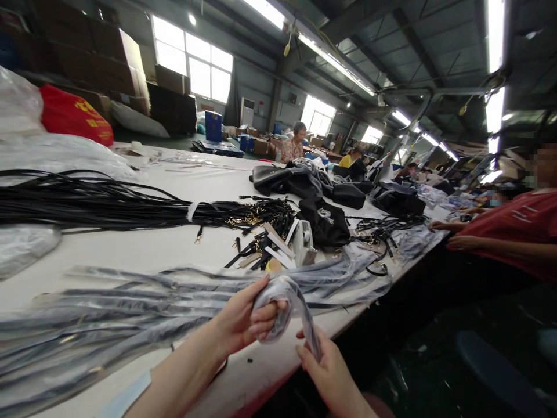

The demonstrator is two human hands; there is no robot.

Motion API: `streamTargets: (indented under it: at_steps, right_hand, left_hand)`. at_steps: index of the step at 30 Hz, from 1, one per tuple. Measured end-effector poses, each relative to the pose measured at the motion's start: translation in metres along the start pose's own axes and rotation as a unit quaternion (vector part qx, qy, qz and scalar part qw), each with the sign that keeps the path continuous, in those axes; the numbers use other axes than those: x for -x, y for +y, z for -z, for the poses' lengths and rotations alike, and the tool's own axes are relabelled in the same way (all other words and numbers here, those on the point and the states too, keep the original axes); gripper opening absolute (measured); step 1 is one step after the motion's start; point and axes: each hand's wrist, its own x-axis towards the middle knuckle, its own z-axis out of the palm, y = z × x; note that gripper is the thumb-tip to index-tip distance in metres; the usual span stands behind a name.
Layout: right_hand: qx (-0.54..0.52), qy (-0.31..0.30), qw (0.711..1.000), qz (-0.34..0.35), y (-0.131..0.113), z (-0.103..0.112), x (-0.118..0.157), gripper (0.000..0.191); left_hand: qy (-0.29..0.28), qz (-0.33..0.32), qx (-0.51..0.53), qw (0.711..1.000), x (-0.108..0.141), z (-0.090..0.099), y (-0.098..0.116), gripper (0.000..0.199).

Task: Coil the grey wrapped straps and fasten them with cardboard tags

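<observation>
A dark strap in a clear plastic sleeve (285, 290) is looped into a coil above the table's front edge. My left hand (248, 319) is closed round this coil, its fingers curled through the middle. The strap's tail hangs down on the right, pinched between the thumb and fingers of my right hand (324, 366). More plastic-sleeved straps (143, 307) lie lengthwise on the white table (217, 247), behind and to the left of my hands.
A bundle of black straps (108, 203) with gold clasps lies behind, bound by a white band. A tape dispenser (304, 241) and black bags (324, 223) stand beyond. At right, a person in a red shirt (513, 232) reaches over the table.
</observation>
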Motion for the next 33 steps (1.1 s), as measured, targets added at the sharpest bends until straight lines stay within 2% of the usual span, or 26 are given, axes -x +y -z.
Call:
streamTargets:
  at_steps: [2,4,6,7,8,9,11,12,14,18,20,21,22,24,25,26,27,28,30,31,33]
  right_hand:
    - [0.036,-0.061,0.997,-0.021,-0.007,-0.017,0.002,0.042]
    - [0.021,-0.14,0.989,-0.041,-0.014,-0.036,0.006,0.043]
    - [-0.042,-0.211,0.975,-0.06,-0.02,-0.051,0.01,0.045]
    - [-0.092,-0.239,0.964,-0.071,-0.024,-0.056,0.011,0.046]
    - [-0.154,-0.256,0.951,-0.084,-0.026,-0.057,0.011,0.048]
    - [-0.222,-0.258,0.935,-0.098,-0.029,-0.056,0.01,0.049]
    - [-0.348,-0.236,0.9,-0.119,-0.035,-0.046,0.008,0.048]
    - [-0.397,-0.218,0.883,-0.127,-0.037,-0.039,0.006,0.046]
    - [-0.462,-0.189,0.856,-0.136,-0.041,-0.026,0.003,0.041]
    - [-0.52,-0.206,0.818,-0.137,-0.047,-0.013,0.004,0.034]
    - [-0.525,-0.222,0.81,-0.136,-0.052,-0.008,0.008,0.042]
    - [-0.519,-0.214,0.818,-0.129,-0.055,-0.005,0.011,0.05]
    - [-0.5,-0.19,0.838,-0.111,-0.059,0.0,0.013,0.059]
    - [-0.401,-0.082,0.912,-0.017,-0.066,0.013,0.019,0.063]
    - [-0.304,-0.013,0.951,0.051,-0.068,0.02,0.02,0.055]
    - [-0.176,0.045,0.976,0.121,-0.07,0.026,0.021,0.044]
    - [-0.033,0.077,0.98,0.179,-0.071,0.031,0.021,0.037]
    - [0.102,0.07,0.969,0.216,-0.071,0.034,0.021,0.038]
    - [0.269,-0.028,0.937,0.223,-0.068,0.034,0.02,0.047]
    - [0.294,-0.09,0.929,0.205,-0.066,0.03,0.019,0.049]
    - [0.281,-0.167,0.932,0.157,-0.058,0.022,0.02,0.044]
  left_hand:
    - [0.005,-0.032,0.022,0.999,-0.003,-0.001,-0.001,0.054]
    - [0.024,-0.078,0.018,0.996,-0.005,-0.005,-0.005,0.049]
    - [0.057,-0.133,-0.041,0.989,-0.007,-0.009,-0.01,0.045]
    - [0.073,-0.161,-0.107,0.978,-0.007,-0.011,-0.013,0.043]
    - [0.085,-0.183,-0.2,0.959,-0.007,-0.013,-0.016,0.039]
    - [0.092,-0.198,-0.305,0.927,-0.006,-0.014,-0.018,0.035]
    - [0.084,-0.196,-0.497,0.841,-0.003,-0.015,-0.022,0.025]
    - [0.073,-0.182,-0.565,0.801,-0.001,-0.015,-0.023,0.02]
    - [0.052,-0.152,-0.646,0.746,0.001,-0.016,-0.025,0.016]
    - [0.027,-0.112,-0.731,0.672,0.002,-0.02,-0.028,0.015]
    - [0.037,-0.093,-0.754,0.65,0.002,-0.022,-0.028,0.011]
    - [0.046,-0.082,-0.759,0.644,0.001,-0.023,-0.028,0.012]
    - [0.054,-0.072,-0.761,0.642,0.001,-0.024,-0.028,0.015]
    - [0.063,-0.055,-0.75,0.656,0.0,-0.024,-0.029,0.017]
    - [0.057,-0.045,-0.735,0.675,-0.001,-0.023,-0.03,0.016]
    - [0.041,-0.028,-0.709,0.704,-0.002,-0.021,-0.031,0.016]
    - [0.017,0.002,-0.667,0.745,-0.003,-0.019,-0.034,0.018]
    - [-0.01,0.041,-0.608,0.793,-0.005,-0.016,-0.037,0.022]
    - [-0.065,0.134,-0.443,0.884,-0.011,-0.007,-0.047,0.03]
    - [-0.086,0.18,-0.355,0.913,-0.013,-0.003,-0.053,0.032]
    - [-0.105,0.25,-0.221,0.937,-0.019,0.006,-0.063,0.036]
